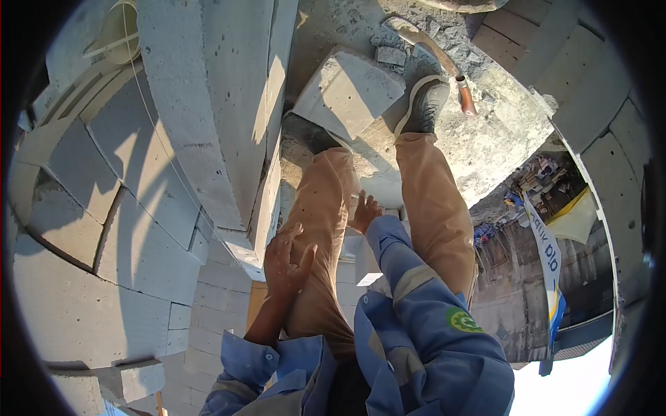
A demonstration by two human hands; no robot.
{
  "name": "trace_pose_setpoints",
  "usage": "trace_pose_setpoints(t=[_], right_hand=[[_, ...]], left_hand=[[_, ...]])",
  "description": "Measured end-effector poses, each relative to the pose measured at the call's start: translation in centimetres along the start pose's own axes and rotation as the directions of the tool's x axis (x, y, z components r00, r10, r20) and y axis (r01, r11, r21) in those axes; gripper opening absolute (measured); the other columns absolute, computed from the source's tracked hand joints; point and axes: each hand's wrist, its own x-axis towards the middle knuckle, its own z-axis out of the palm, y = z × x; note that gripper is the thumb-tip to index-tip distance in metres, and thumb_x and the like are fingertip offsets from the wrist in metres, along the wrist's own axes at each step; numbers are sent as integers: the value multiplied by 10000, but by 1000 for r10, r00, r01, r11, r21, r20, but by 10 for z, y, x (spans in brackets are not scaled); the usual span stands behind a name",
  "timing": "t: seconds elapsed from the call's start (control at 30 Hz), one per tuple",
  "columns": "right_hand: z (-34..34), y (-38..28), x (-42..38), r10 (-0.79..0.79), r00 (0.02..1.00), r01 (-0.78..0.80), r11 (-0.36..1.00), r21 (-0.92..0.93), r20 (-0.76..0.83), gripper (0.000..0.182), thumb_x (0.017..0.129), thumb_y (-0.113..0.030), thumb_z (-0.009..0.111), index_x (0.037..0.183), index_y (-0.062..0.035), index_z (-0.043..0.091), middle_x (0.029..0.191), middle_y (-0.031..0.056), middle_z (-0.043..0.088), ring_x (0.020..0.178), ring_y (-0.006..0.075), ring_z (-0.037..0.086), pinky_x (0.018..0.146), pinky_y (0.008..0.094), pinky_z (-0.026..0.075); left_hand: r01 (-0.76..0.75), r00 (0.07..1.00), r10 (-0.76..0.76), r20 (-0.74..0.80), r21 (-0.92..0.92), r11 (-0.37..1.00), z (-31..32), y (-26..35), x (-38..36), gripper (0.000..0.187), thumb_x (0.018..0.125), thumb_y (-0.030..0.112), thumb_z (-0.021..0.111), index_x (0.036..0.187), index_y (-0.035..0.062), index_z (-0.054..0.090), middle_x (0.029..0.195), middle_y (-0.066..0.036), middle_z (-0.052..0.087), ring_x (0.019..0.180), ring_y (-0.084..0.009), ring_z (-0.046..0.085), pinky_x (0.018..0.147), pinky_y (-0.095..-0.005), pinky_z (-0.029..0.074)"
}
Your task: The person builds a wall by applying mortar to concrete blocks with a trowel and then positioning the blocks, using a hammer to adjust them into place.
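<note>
My left hand (287,262) is spread over the trouser leg on the left, fingers apart, with nothing in it. My right hand (365,212) is between my knees, close to the inner side of the same leg. Its fingers are slightly bent and apart, and I see nothing held in it. Beyond the hands, a pale grey concrete block (350,91) lies tilted by my shoes. To its right, a dusty tool with a curved metal blade (437,54) and a brown wooden handle (467,98) lies on the rubble-strewn surface.
A tall grey block wall (208,104) rises close on the left. A thin string (154,118) runs beside it. Broken mortar (454,41) covers the surface near my feet. A banner (545,260) hangs at the right, beyond the slab's edge, with a drop to clutter below.
</note>
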Motion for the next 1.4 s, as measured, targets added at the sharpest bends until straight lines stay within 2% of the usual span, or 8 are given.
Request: trace_pose_setpoints(t=[0.17, 0.53, 0.6, 0.73, 0.93, 1.07, 1.27, 1.4], right_hand=[[17, 20, 43, -139, 990, 138, 988, 74, 4, 290, 893, -150, 583, 1151, -49, 497, 1143, 148, 586, 1035, 379, 643, 850, 462, 541], [-118, -11, 13, -585, 770, 191, 594, -782, -256, 249, 869, -201, 563, 1061, -68, 651, 1117, 163, 627, 1086, 291, 592, 872, 440, 459], [-116, -8, -6, -659, 672, 290, 654, -699, -338, 234, 838, -193, 595, 1018, -50, 642, 1107, 155, 626, 1120, 278, 566, 873, 422, 454], [-101, -2, -46, -467, 874, 384, 833, -399, -133, 377, 802, -238, 676, 1125, -57, 605, 1199, 153, 572, 1188, 299, 522, 939, 450, 416], [-73, 16, -32, -404, 545, 271, 914, -301, -735, 665, 765, -324, 750, 1296, -14, 496, 1373, 193, 457, 1306, 374, 406, 1054, 509, 336], [-52, 54, -15, 184, 756, -106, 981, 160, -628, 652, 776, -157, 655, 1346, 58, 425, 1401, 274, 393, 1318, 450, 358, 1104, 498, 291], [-20, 135, 88, -31, 914, -228, 785, -576, -404, 464, 783, -161, 639, 1204, 33, 613, 1277, 247, 556, 1271, 409, 430, 1095, 470, 299], [-27, 131, 97, -30, 988, -60, 826, -561, -150, 230, 864, -180, 586, 1021, -45, 685, 979, 115, 660, 887, 241, 623, 793, 396, 485]], left_hand=[[117, 989, -109, 95, -82, 990, -6, -11, 6, 467, 800, 209, 757, 1183, -13, 608, 1116, -184, 659, 1041, -337, 639, 913, -404, 507], [26, 997, -22, 71, -47, 999, -10, -34, -1, 450, 816, 260, 739, 1170, 7, 623, 1139, -167, 662, 1058, -326, 635, 931, -389, 496], [52, 997, -48, 67, -61, 997, -4, -34, -3, 454, 813, 249, 745, 1173, 3, 620, 1136, -168, 665, 1054, -316, 639, 930, -382, 495], [24, 997, -19, 71, -72, 997, 2, -31, -7, 456, 811, 251, 746, 1169, -3, 622, 1171, -180, 655, 1077, -317, 636, 949, -377, 492], [118, 990, -104, 95, -155, 981, 10, -28, -11, 443, 814, 292, 734, 1142, 10, 640, 1159, -163, 655, 1086, -336, 615, 951, -411, 480], [94, 989, -78, 125, -125, 988, 19, -22, -14, 466, 821, 309, 731, 1173, 22, 624, 1154, -152, 650, 1070, -333, 618, 931, -413, 486], [129, 988, -118, 102, -112, 985, 17, -21, -23, 448, 846, 328, 708, 1191, 55, 621, 1149, -144, 649, 1076, -317, 615, 937, -409, 477], [89, 993, -80, 90, -100, 991, 25, -23, -22, 491, 849, 349, 706, 1224, 49, 604, 1167, -139, 648, 1103, -311, 610, 953, -401, 474]])
